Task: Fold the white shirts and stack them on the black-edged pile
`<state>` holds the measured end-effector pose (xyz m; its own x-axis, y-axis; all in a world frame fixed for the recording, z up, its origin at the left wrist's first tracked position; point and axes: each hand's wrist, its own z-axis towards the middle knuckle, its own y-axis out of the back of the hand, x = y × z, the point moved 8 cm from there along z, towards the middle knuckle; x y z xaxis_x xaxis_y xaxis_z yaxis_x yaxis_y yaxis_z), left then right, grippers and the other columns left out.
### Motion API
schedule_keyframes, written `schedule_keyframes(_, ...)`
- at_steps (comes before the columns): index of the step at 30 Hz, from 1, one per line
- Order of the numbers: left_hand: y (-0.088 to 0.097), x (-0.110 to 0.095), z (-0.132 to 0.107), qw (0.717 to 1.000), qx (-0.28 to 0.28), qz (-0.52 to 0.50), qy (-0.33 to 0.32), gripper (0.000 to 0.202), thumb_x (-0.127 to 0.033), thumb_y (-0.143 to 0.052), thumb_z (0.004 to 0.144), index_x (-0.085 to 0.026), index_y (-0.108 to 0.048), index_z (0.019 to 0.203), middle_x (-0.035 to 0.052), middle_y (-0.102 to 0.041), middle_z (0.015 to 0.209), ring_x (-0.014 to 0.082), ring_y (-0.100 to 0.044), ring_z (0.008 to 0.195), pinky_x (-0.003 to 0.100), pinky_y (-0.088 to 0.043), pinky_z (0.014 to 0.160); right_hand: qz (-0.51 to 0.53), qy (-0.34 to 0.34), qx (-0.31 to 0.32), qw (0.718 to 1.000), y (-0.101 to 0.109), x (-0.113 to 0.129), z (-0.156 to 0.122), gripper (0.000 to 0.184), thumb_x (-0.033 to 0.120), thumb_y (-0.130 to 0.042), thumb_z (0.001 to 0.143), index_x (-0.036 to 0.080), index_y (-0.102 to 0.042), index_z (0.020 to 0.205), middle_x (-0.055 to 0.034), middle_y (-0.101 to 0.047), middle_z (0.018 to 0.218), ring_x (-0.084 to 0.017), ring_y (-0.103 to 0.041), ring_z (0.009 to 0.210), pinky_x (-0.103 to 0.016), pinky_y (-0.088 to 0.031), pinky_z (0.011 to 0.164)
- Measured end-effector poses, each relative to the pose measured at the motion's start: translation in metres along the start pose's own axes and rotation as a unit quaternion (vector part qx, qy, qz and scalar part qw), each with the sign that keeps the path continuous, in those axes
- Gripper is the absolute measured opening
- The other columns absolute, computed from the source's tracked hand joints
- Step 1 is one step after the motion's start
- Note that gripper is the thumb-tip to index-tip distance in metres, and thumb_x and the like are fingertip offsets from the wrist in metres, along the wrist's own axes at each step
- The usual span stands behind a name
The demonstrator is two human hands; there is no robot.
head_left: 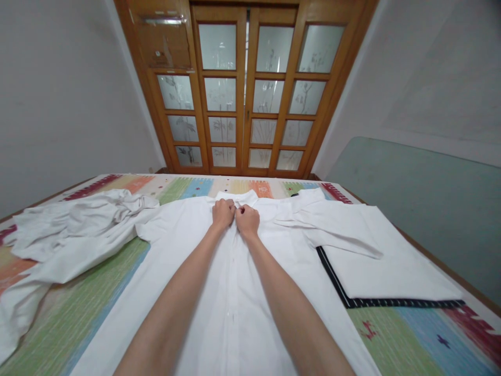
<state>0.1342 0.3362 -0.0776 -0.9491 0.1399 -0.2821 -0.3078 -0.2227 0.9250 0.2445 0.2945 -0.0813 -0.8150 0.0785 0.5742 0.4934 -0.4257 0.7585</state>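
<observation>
Two hands: the left hand [224,213] and the right hand [248,221] meet just below the collar [249,197] of a white shirt [230,292], knuckles side by side, both forearms stretched over its front.
Fingers: curled in and, as far as I can make out, clamped on the shirt's cloth; the very tips are hidden, so I can't tell whether a button sits between them.
Reason for the hold: that spot, I'd say, is where the two front edges come together under the neck, and a pinch from each side should keep them level.
Shirt's place: front up on the patterned cloth [99,287], collar toward the wooden doors [221,73], lower part nearest the person. Laid out so, I suppose, because the whole front is easy to get at.
Sleeve on the person's left: short, running out to a crumpled white garment [94,211]; whether it lies over that or only against it, I can't say.
Sleeve on the person's right: spread out, its end resting on a folded white cloth [391,271] with dark, white-dashed trim, perhaps just for want of room.
Shirt's look: plain white, mostly smooth, a straight strip down the middle, small puckers by the hands, deeper creases toward the right-hand shoulder.
</observation>
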Motion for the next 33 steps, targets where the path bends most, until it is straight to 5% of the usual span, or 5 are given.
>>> schedule_keyframes(6,-0.006,-0.004,0.001,0.999,0.020,-0.004,0.034,0.028,-0.021,-0.046,0.089,-0.020,-0.070,0.102,0.0153,-0.064,0.116,0.0273,-0.059,0.110,0.035,-0.045,0.086,0.021,-0.004,-0.011,1.000,0.000,-0.003,0.002,0.025,0.021,-0.051,0.086,0.019,-0.076,0.088,-0.0088,-0.076,0.088,-0.020,-0.066,0.083,-0.025,-0.043,0.073)
schedule_keyframes(14,-0.012,0.005,0.012,0.993,-0.008,-0.099,0.070,0.023,-0.012,-0.049,0.084,-0.018,-0.069,0.093,0.0145,-0.070,0.101,0.0281,-0.063,0.102,0.037,-0.044,0.085,0.055,-0.005,-0.024,0.998,-0.002,-0.006,0.004,0.023,0.021,-0.053,0.084,0.019,-0.076,0.082,-0.0095,-0.074,0.082,-0.021,-0.065,0.080,-0.027,-0.043,0.072)
schedule_keyframes(23,-0.007,0.003,0.014,0.944,-0.095,-0.316,-0.016,0.014,-0.008,-0.051,0.079,-0.017,-0.062,0.077,0.0058,-0.071,0.084,0.0174,-0.064,0.078,0.028,-0.047,0.077,0.142,0.060,-0.027,0.988,-0.015,-0.007,0.009,0.022,0.010,-0.055,0.077,0.018,-0.070,0.091,-0.0071,-0.073,0.092,-0.019,-0.065,0.086,-0.027,-0.045,0.081)
schedule_keyframes(33,-0.015,0.009,0.016,0.907,-0.067,-0.414,-0.035,0.008,-0.014,-0.057,0.074,-0.017,-0.065,0.073,0.0025,-0.070,0.073,0.0160,-0.063,0.067,0.029,-0.049,0.072,0.172,0.044,-0.039,0.983,-0.017,-0.013,0.012,0.032,0.011,-0.056,0.080,0.017,-0.069,0.109,-0.0064,-0.074,0.086,-0.020,-0.066,0.085,-0.029,-0.046,0.084)
